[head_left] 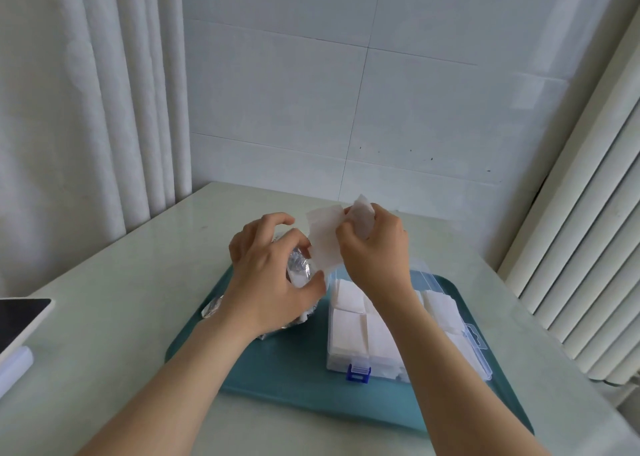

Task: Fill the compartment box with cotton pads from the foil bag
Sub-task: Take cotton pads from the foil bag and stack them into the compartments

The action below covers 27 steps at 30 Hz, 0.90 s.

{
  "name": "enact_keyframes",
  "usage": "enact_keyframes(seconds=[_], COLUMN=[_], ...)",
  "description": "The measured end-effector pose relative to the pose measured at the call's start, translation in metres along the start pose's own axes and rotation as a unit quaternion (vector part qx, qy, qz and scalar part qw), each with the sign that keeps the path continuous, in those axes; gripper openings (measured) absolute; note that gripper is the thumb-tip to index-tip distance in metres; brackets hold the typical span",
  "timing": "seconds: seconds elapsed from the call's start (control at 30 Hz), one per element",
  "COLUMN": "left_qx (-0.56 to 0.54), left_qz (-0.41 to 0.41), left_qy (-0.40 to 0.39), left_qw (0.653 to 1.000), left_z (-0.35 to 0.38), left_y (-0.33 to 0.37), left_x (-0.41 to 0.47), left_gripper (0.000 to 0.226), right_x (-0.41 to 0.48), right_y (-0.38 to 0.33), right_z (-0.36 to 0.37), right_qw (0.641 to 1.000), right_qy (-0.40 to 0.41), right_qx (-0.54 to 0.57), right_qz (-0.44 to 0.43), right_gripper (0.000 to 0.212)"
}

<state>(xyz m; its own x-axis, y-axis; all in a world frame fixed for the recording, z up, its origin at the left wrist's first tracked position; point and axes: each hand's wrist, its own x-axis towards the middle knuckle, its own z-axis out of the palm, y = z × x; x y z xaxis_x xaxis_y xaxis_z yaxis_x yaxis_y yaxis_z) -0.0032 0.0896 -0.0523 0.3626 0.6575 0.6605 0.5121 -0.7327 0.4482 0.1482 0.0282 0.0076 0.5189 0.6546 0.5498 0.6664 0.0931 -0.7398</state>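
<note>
Box: clear plastic compartment box w/ blue latch, lid open to the right, flat on teal tray; compartments packed w/ white square cotton pads.
Bag: crinkled silver foil bag, just left of box, on tray.
Loose pads: few white sheets up in air above bag & box.

Near tray strip lies open; foil bag and compartment box crowd beyond.

Right hand pinches pads; left hand seemingly grips bag.
</note>
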Motion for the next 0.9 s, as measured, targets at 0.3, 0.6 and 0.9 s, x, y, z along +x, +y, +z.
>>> enact_keyframes(seconds=[0.3,0.6,0.9], left_qx=[-0.075,-0.343,-0.475], left_qz=[0.010,-0.116,-0.188], left_qy=[0.085,-0.068,-0.102], left_qw=[0.993,0.930,0.853], left_z=[0.001,0.000,0.004], left_y=[0.024,0.072,0.078], left_x=[-0.001,-0.010,-0.012], left_gripper=[0.036,0.076,0.021], right_x=[-0.015,-0.038,-0.047], right_y=[0.017,0.021,0.033], right_z=[-0.043,-0.067,-0.074], right_qw=[0.998,0.965,0.936], right_qy=[-0.019,-0.084,-0.167], right_qx=[0.057,0.235,0.279], right_qz=[0.030,0.075,0.137], right_gripper=[0.016,0.011,0.020])
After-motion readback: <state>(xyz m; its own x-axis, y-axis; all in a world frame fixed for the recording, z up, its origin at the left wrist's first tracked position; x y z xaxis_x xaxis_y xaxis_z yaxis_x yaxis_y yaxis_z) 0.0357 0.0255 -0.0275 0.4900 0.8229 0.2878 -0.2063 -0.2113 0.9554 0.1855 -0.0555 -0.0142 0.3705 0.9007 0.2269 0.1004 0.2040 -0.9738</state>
